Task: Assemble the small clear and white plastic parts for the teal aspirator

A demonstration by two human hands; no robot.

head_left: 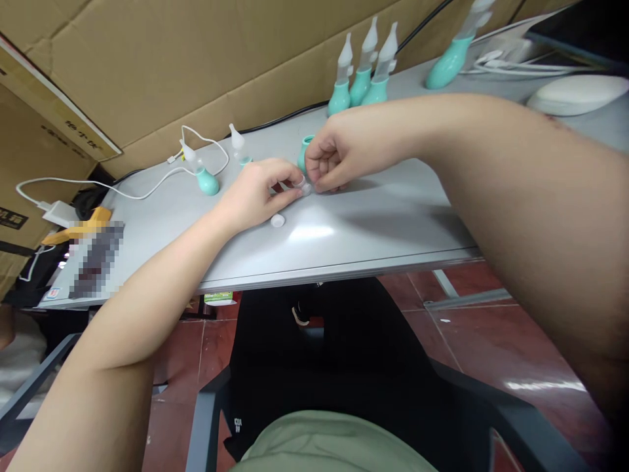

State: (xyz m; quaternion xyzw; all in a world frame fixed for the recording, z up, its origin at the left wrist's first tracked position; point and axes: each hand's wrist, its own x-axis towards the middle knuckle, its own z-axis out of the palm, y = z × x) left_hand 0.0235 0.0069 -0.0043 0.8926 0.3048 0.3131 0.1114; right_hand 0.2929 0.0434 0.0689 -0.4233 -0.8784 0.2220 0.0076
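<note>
My left hand (258,190) and my right hand (334,154) meet over the grey table (373,223), fingertips pinching a small clear plastic piece (305,187) between them. A teal rubber bulb (304,149) stands just behind my right hand, partly hidden by it. A small white round cap (278,221) lies loose on the table just in front of my left hand. Behind my left hand stands a clear nozzle tip (238,143), and a teal bulb aspirator with a clear tip (201,174) is to its left.
Three upright teal aspirators (364,72) stand at the back, another (455,49) at the far right beside white cables and a white pad (577,93). A white charger and cable (59,211) and a yellow tool (81,227) lie at the left. Cardboard boxes (171,59) back the table.
</note>
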